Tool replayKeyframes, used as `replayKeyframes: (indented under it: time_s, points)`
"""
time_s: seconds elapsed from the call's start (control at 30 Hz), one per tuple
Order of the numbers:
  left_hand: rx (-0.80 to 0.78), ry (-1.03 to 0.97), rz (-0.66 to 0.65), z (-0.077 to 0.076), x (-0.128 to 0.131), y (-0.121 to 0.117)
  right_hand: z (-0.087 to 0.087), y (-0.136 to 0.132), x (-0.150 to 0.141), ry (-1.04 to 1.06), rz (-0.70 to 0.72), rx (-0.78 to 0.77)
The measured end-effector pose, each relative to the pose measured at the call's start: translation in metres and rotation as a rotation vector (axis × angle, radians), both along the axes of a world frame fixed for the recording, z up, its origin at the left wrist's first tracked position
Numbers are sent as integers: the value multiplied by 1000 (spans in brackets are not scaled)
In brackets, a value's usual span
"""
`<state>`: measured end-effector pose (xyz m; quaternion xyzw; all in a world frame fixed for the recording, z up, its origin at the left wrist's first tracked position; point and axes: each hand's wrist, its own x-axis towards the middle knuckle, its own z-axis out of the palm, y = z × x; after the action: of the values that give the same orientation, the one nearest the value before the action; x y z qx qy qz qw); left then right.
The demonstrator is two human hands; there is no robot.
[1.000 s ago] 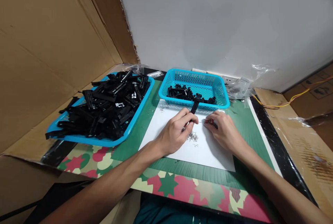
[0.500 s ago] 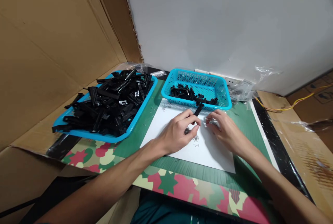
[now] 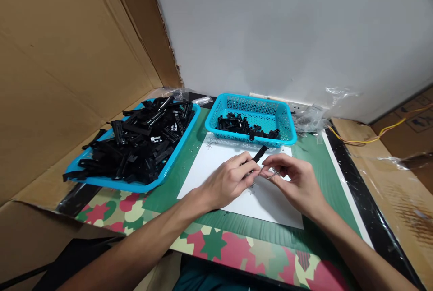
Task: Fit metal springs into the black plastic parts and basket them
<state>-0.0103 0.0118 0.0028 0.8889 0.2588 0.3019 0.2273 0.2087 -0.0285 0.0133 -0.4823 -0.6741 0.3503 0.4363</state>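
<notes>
My left hand [image 3: 233, 176] is closed around a narrow black plastic part [image 3: 261, 153], whose far end sticks out past the fingers. Close beside it, my right hand [image 3: 294, 180] pinches a thin metal tool [image 3: 273, 174], possibly tweezers, mostly hidden by the fingers. The fingertips of both hands meet at the near end of the black part. Beneath them lies a white sheet [image 3: 209, 171] with tiny metal pieces [image 3: 251, 189] scattered on it, partly covered by the hands.
At the left, a blue tray [image 3: 172, 164] is heaped with long black plastic parts. Behind the sheet stands a blue perforated basket [image 3: 287, 124] with smaller black parts. A clear plastic bag [image 3: 311, 120] lies beside the basket. Cardboard [image 3: 81, 56] walls the left side.
My right hand has moved left and turned, bringing the thin metal tool to the black part in my left hand. The view has shifted slightly.
</notes>
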Motion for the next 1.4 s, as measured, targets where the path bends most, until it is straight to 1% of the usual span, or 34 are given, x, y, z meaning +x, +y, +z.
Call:
replayKeyframes:
  time_s: [0.17,0.27,0.43,0.57,0.63,0.7,0.8,0.9,1.03,1.1,1.2,1.3,1.4]
  points:
    - [-25,-46,12,3,1,-2,0,0,-2,15,38,-50]
    - [-46,-28,17,6,1,-3,2,0,-1,48,32,-90]
    - [-69,-9,-3,9,2,-3,3,-2,0,27,8,-117]
    - [-88,43,-22,7,0,-4,4,-3,4,88,47,-125]
    - [-129,46,-29,4,0,-5,8,-4,10,87,22,-109]
    - [-154,51,-23,1,0,-6,13,-6,19,26,-35,-106]
    - [-94,82,-71,-2,2,-6,18,-11,31,-96,-105,-171]
    - [-22,112,-156,-4,5,-6,15,-17,35,-170,-145,-292]
    - [-7,160,-201,-1,9,-8,6,-22,27,-152,-150,-451]
    - [-7,156,-217,1,10,-9,4,-23,22,-139,-173,-481]
    - [-25,126,-238,3,10,-10,1,-26,16,-192,-182,-512]
    - [-35,100,-245,2,10,-10,0,-29,15,-234,-198,-523]
    - [-15,83,-282,-1,11,-10,0,-32,16,-237,-217,-530]
